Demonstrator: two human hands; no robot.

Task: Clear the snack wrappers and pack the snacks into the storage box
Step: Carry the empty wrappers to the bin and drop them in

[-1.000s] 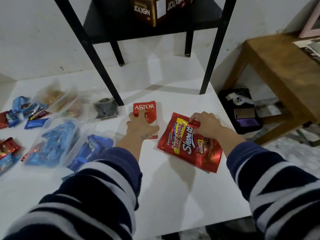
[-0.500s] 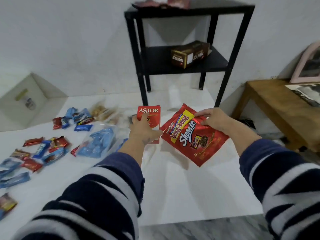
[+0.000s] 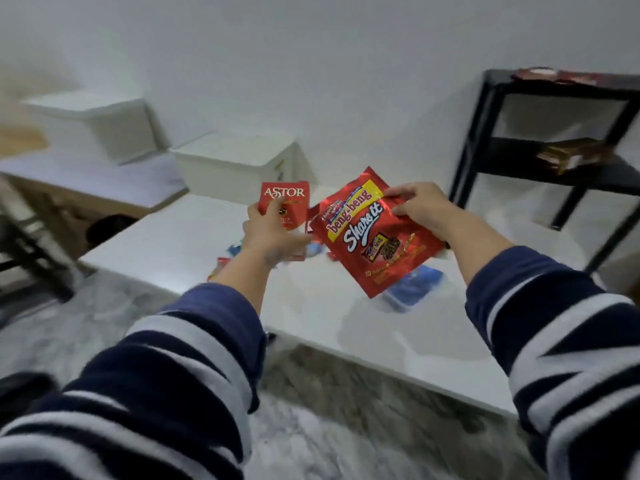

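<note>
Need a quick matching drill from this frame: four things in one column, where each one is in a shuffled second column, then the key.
Things:
1. Astor box
2. Beng-beng pouch
3. brown carton
4. white bin

Places:
A. on the lower shelf of the black rack
B. held in the right hand
C. at the far end of the white table, by the wall
D. held in the left hand

Pairs: 1-D, 2-B, 3-A, 4-C
</note>
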